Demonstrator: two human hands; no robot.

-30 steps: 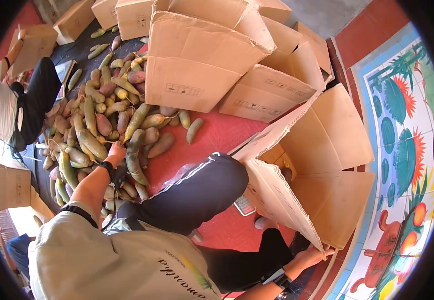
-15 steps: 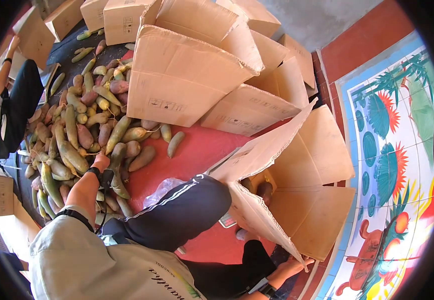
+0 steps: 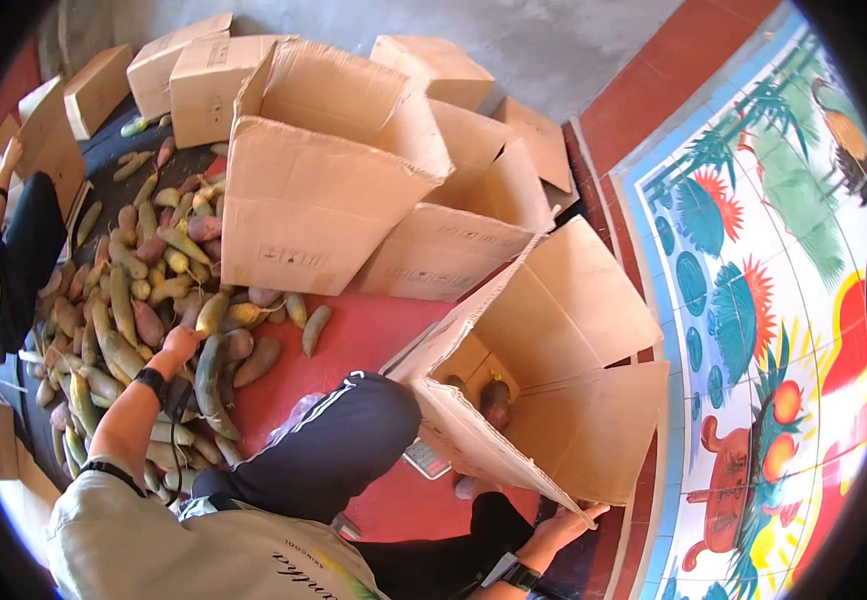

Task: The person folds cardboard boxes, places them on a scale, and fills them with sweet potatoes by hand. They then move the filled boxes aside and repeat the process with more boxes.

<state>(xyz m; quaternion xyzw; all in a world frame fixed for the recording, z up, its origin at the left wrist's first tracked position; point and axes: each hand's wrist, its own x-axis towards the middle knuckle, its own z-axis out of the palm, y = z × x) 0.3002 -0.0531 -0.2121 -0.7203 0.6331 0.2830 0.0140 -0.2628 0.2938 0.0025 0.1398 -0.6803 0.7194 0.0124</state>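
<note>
My left hand [image 3: 182, 343] is closed around the lower end of a yellow-green radish-like vegetable [image 3: 212, 313] at the right side of a big heap. A thick dark green vegetable [image 3: 213, 385] lies just beside that hand. With my right hand [image 3: 562, 525] I grip the near flap edge of an open cardboard box [image 3: 619, 420], fingers partly hidden behind the flap. Inside this box, a dark reddish vegetable [image 3: 495, 402] and another one show at the bottom. My bent knee [image 3: 354, 430] is between the heap and the box.
Several open cardboard boxes [image 3: 329, 200] stand beyond the heap, along the grey wall. Another person [image 3: 24, 250] works at the far left near a box. A red mat [image 3: 384, 325] covers the floor. A painted tile wall [image 3: 744, 400] rises at right.
The camera view has shifted, so the boxes and heap appear further left. The vegetable at my left hand now looks shorter and more end-on. My right hand keeps its hold on the flap.
</note>
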